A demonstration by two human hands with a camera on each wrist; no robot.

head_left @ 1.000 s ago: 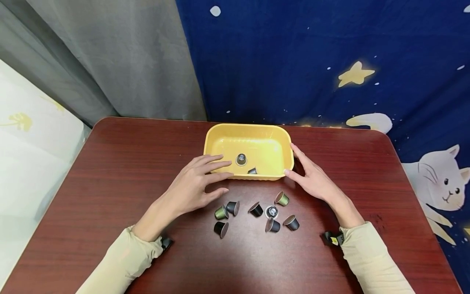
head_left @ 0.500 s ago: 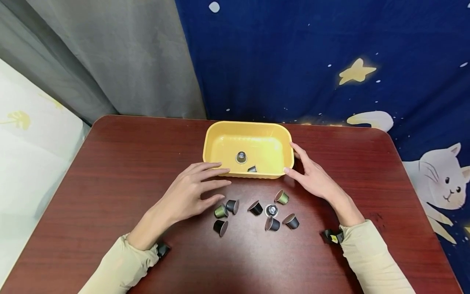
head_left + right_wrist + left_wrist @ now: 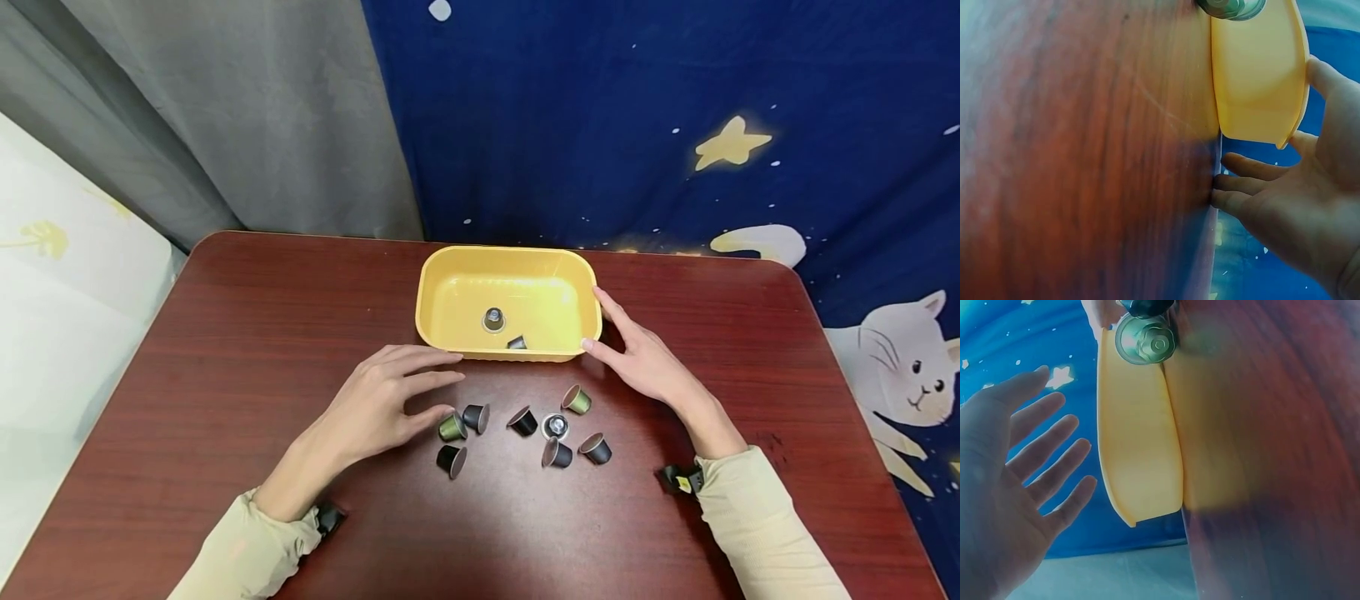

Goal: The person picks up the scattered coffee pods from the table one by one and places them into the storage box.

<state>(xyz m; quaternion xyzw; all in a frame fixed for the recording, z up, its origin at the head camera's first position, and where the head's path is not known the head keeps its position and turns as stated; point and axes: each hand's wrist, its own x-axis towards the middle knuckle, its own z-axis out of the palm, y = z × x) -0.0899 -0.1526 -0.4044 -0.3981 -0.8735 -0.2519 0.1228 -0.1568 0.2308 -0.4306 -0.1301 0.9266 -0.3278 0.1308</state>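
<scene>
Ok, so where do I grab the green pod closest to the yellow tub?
I'd pinch the sides of the green pod, just behind its brown lid, coming from above and the right. It lies on its side, lid facing left, and narrows away from the lid, so the wide end may help stop slipping. The silver-topped pod sits on its other side.

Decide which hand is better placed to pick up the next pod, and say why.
Probably the left hand: it holds nothing and looks close to a green pod. The right hand is occupied, touching the tub.
</scene>
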